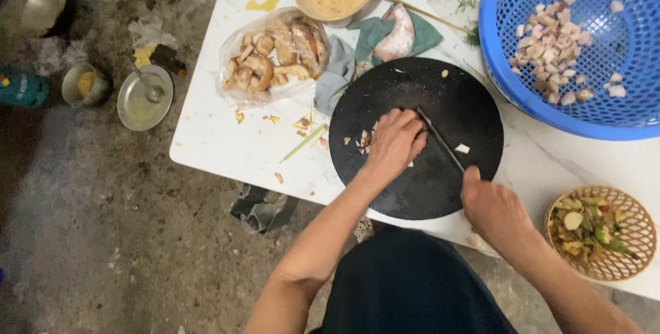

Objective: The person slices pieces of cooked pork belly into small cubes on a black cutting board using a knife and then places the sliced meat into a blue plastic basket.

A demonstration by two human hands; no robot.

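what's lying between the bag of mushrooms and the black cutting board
A crumpled grey-green cloth lies between the bag of mushrooms and the round black board, overlapping the board's edge, in the head view.

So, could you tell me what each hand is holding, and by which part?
Right hand grips the knife by its handle; left hand presses food on the black board.

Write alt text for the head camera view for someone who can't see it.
A person cuts small pale pieces on a round black cutting board, left hand pressing the food, right hand gripping a knife. A blue basket of diced pieces sits on the white table.
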